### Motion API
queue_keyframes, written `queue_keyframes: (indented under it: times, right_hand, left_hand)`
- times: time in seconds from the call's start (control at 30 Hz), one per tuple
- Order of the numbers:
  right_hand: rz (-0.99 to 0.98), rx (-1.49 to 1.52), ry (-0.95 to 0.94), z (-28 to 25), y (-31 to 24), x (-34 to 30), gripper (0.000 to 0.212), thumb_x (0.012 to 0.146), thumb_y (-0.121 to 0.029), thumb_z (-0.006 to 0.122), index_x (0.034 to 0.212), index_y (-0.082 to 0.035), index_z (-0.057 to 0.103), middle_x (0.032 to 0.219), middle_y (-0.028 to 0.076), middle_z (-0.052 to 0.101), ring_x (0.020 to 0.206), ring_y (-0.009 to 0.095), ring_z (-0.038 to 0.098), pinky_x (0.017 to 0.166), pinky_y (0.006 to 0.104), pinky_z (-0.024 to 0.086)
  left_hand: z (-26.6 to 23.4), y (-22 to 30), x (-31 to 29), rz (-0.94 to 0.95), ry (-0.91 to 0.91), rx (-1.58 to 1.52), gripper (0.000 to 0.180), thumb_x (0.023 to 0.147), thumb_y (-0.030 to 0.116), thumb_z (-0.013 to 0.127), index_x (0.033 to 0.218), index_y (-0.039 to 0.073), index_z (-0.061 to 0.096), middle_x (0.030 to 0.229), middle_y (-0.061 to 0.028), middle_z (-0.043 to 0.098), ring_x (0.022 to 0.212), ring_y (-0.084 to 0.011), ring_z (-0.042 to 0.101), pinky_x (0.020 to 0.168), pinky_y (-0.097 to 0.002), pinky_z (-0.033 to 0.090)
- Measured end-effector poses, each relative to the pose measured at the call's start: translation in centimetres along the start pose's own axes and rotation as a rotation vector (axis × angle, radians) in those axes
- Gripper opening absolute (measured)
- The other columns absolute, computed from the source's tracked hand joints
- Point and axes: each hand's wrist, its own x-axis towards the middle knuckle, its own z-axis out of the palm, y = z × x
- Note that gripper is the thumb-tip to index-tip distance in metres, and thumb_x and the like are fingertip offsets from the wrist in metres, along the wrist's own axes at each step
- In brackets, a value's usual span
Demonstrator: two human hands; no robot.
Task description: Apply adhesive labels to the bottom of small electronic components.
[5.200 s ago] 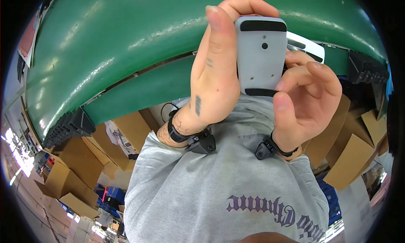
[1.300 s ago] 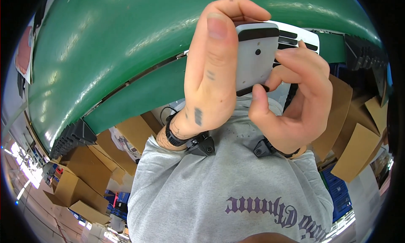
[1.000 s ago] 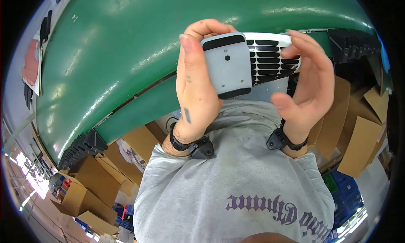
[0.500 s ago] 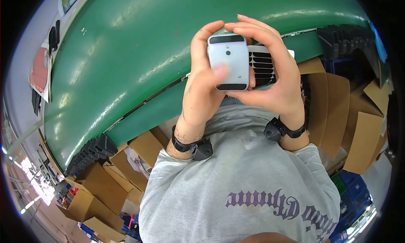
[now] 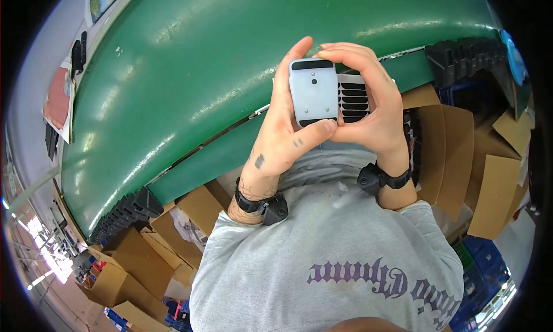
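Observation:
A pale blue-grey plastic housing (image 5: 314, 95) with rounded corners is held up over the near edge of the green work surface. It has a dark hole, small screws and a black strip at each end. My left hand (image 5: 279, 124) is closed round its left side, the thumb lying on the lower black strip. Behind and to the right of the housing is a white sheet of black strips (image 5: 353, 98), rows of them showing. My right hand (image 5: 380, 110) is closed round this sheet, fingertips and thumb also touching the housing's right edge. The sheet's left part is hidden.
The green work surface (image 5: 219, 49) spans the far side. Black stepped plastic racks stand at its left (image 5: 127, 214) and right (image 5: 466, 61) ends. Open cardboard boxes (image 5: 141, 257) lie below left, with more cardboard (image 5: 455, 153) at right. Blue crates (image 5: 484, 263) are lower right.
Both hands have come slightly nearer with the housing and sheet. My left thumb has moved from the middle of the housing down onto its lower black strip.

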Motion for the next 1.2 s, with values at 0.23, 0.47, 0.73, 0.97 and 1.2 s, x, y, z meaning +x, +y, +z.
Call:
queue_keyframes:
  times: [0.23,0.47,0.73,0.97,1.2]
  right_hand:
    - [0.050,0.028,-0.046,0.9,-1.0,0.1,0.067,0.054,-0.011,0.079,0.115,-0.005,0.053,0.118,0.012,0.054,0.111,0.030,0.052,0.097,0.0369,0.041]
    - [0.115,0.257,-0.088,0.7,-1.4,0.2,0.075,0.061,-0.013,0.082,0.124,-0.005,0.043,0.122,0.010,0.052,0.113,0.022,0.053,0.100,0.0348,0.040]
    - [0.147,0.508,-0.085,1.9,1.1,3.6,0.077,0.065,-0.008,0.081,0.128,-0.005,0.036,0.125,0.011,0.048,0.119,0.021,0.049,0.100,0.0354,0.041]
    - [0.176,0.591,-0.042,1.8,1.6,6.1,0.076,0.068,-0.003,0.078,0.131,-0.005,0.035,0.126,0.010,0.046,0.121,0.021,0.048,0.098,0.0341,0.044]
    - [-0.145,-0.164,-0.007,-10.2,-6.3,10.7,0.076,0.063,-0.012,0.079,0.132,-0.009,0.048,0.127,0.009,0.048,0.109,0.019,0.053,0.086,0.0315,0.049]
  left_hand:
    - [-0.7,-0.9,-0.5,0.059,0.029,-0.061,0.092,0.071,0.013,0.076,0.145,0.006,0.023,0.121,-0.0089,0.046,0.110,-0.0190,0.050,0.095,-0.0323,0.042]
    - [0.1,-1.2,-0.9,0.155,0.032,-0.323,0.062,0.095,0.030,0.048,0.145,0.004,0.022,0.124,-0.0116,0.047,0.090,-0.0175,0.056,0.075,-0.0320,0.049]
    - [0.1,-1.1,-1.8,0.288,0.034,0.164,0.070,0.088,-0.001,0.042,0.148,0.004,0.007,0.141,-0.0149,0.036,0.123,-0.0247,0.046,0.104,-0.0339,0.037]
    - [0.3,2.5,-4.0,0.367,0.026,1.767,0.053,0.091,0.019,0.054,0.139,0.006,0.038,0.135,-0.0178,0.046,0.124,-0.0368,0.042,0.106,-0.0476,0.029]
    - [-0.5,2.2,-3.0,0.378,0.044,1.811,0.046,0.091,0.027,0.055,0.134,0.015,0.049,0.140,-0.0128,0.042,0.131,-0.0340,0.036,0.108,-0.0490,0.024]
